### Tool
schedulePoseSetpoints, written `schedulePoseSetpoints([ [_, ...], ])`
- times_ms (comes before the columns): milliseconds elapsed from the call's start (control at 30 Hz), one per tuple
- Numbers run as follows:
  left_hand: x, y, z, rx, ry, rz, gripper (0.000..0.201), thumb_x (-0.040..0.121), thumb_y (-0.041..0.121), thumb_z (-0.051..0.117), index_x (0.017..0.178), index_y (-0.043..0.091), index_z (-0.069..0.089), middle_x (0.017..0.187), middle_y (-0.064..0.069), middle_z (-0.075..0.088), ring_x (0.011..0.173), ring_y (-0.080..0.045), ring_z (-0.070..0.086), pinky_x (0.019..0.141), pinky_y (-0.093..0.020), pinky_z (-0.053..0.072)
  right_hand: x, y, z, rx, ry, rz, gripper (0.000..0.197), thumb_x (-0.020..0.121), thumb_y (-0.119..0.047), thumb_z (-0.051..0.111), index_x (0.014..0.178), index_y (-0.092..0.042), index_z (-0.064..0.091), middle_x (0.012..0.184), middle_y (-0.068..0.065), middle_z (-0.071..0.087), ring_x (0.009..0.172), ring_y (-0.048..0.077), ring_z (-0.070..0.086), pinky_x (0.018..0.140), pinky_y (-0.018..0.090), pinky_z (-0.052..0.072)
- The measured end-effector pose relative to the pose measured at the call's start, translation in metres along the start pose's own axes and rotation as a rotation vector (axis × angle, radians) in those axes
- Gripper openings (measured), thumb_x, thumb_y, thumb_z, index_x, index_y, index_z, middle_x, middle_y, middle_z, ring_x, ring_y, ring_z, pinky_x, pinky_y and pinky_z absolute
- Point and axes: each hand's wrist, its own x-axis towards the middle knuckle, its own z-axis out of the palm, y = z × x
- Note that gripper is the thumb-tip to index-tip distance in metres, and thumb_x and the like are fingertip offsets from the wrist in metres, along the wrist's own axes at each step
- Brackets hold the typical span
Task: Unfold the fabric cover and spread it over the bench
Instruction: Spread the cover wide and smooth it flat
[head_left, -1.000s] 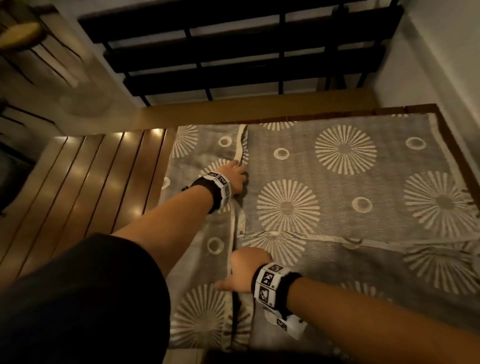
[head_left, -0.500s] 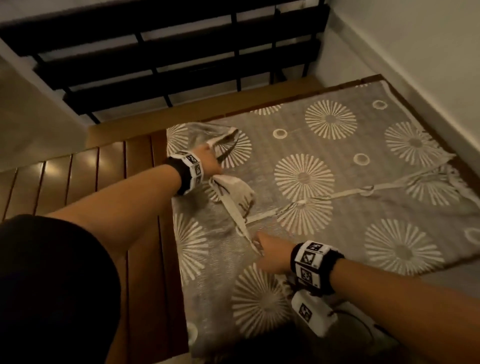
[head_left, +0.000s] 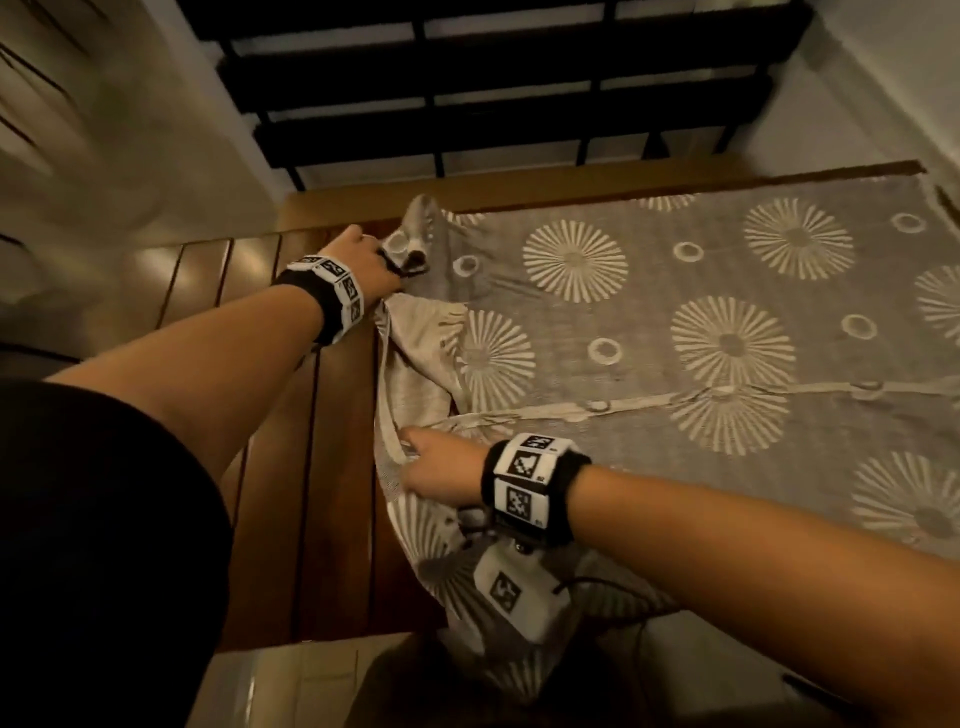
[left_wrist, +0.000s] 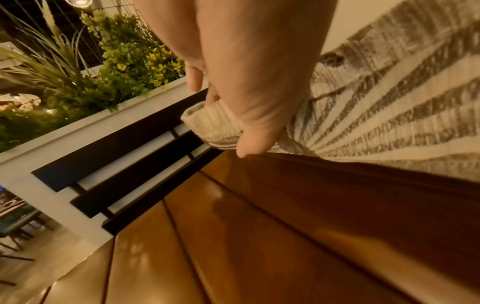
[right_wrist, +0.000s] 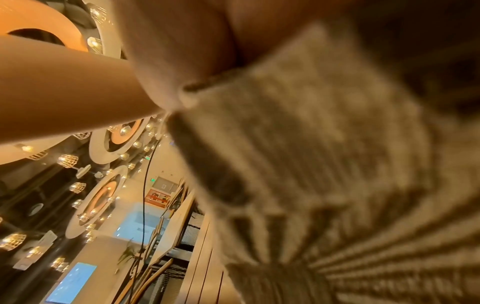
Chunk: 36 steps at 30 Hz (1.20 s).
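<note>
since the earlier frame both hands pulled the fabric cover (head_left: 675, 322) leftward; left hand (head_left: 366, 260) pinches its upper-left corner, right hand (head_left: 441, 467) grips its edge over the bench (head_left: 322, 467).

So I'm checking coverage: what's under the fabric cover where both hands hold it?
Left of the fabric cover, gripped by the left hand and right hand, bare wooden bench slats show. What lies under the spread part is hidden.

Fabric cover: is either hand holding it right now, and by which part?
Both. The left hand pinches the fabric cover at its far left corner; the right hand grips its left edge nearer the person.
</note>
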Motion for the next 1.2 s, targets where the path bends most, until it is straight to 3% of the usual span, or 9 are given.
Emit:
schedulePoseSetpoints([
  [300,-0.034,-0.041,0.09,-0.014,-0.002,-0.029,0.036,0.096,0.03,0.049,0.132,0.031,0.052,0.135,-0.003,0.05,0.12,-0.026,0.043,0.096,-0.04,0.037,0.064,-0.05,0.092,0.313,0.082,0.167,0.071,0.088,-0.029,0.06,0.147,-0.019,0.022,0.127,0.012,0.055,0.08,0.02,0.055,0.058,0.026,0.043],
  [367,-0.042,-0.041,0.101,-0.117,-0.043,0.018,0.046,0.098,0.029,0.046,0.143,0.031,0.038,0.145,-0.007,0.039,0.128,-0.03,0.037,0.1,-0.043,0.037,0.073,-0.065,0.107,0.441,0.011,0.158,0.073,0.085,-0.028,0.061,0.147,-0.021,0.022,0.123,0.015,0.056,0.084,0.023,0.058,0.067,0.031,0.049],
  [467,-0.062,-0.024,0.102,-0.316,0.023,0.12,0.05,0.096,0.022,0.046,0.145,0.024,0.036,0.146,-0.015,0.038,0.13,-0.035,0.039,0.1,-0.047,0.04,0.08,-0.069,0.112,0.327,-0.056,0.127,0.055,0.091,-0.015,0.053,0.143,-0.007,0.037,0.146,0.018,0.04,0.126,0.035,0.046,0.104,0.04,0.038],
  [633,-0.094,0.041,0.097,-0.771,-0.046,0.327,0.043,0.094,0.033,0.05,0.137,0.025,0.048,0.135,-0.007,0.052,0.12,-0.029,0.052,0.096,-0.041,0.045,0.075,-0.041,0.09,0.23,0.009,0.243,0.028,0.097,-0.015,0.042,0.098,0.002,0.063,0.098,0.022,0.064,0.079,0.031,0.055,0.067,0.027,0.045],
  [733,-0.113,0.073,0.103,-0.799,-0.097,0.426,0.052,0.09,0.05,0.054,0.135,0.026,0.05,0.132,-0.007,0.048,0.113,-0.029,0.051,0.095,-0.044,0.045,0.064,-0.023,0.087,0.239,-0.043,0.229,0.032,0.102,-0.025,0.036,0.124,-0.01,0.054,0.122,0.009,0.058,0.107,0.023,0.056,0.095,0.03,0.044],
  [900,-0.135,0.086,0.117,-0.681,-0.082,0.397,0.088,0.077,0.065,0.063,0.148,0.027,0.027,0.151,-0.008,0.026,0.128,-0.033,0.04,0.099,-0.05,0.043,0.049,-0.013,0.118,0.393,-0.367,0.488,0.035,0.087,-0.05,0.049,0.07,-0.02,0.057,0.066,0.002,0.05,0.048,0.016,0.047,0.048,0.024,0.033],
  [1000,-0.153,0.089,0.122,-0.591,-0.032,0.337,0.094,0.075,0.064,0.063,0.15,0.032,0.016,0.158,-0.007,0.015,0.138,-0.032,0.028,0.103,-0.052,0.039,0.048,-0.024,0.141,0.559,-0.412,0.408,0.024,0.095,-0.028,0.039,0.096,-0.015,0.06,0.085,0.01,0.066,0.057,0.021,0.066,0.046,0.025,0.047],
  [1100,-0.168,0.099,0.117,-0.601,0.021,0.314,0.078,0.08,0.055,0.063,0.145,0.026,0.031,0.152,-0.01,0.027,0.133,-0.032,0.034,0.1,-0.05,0.043,0.051,-0.029,0.149,0.256,-0.053,0.186,0.031,0.092,-0.002,0.038,0.113,-0.001,0.061,0.093,0.014,0.068,0.069,0.022,0.063,0.06,0.03,0.046],
  [1200,-0.19,0.114,0.118,-0.698,0.062,0.323,0.065,0.085,0.057,0.055,0.14,0.025,0.04,0.143,-0.01,0.039,0.124,-0.032,0.044,0.096,-0.047,0.044,0.05,-0.012,0.136,-0.542,0.129,-0.055,0.024,0.089,-0.014,0.048,0.105,-0.008,0.065,0.108,0.014,0.066,0.097,0.03,0.06,0.077,0.031,0.044],
])
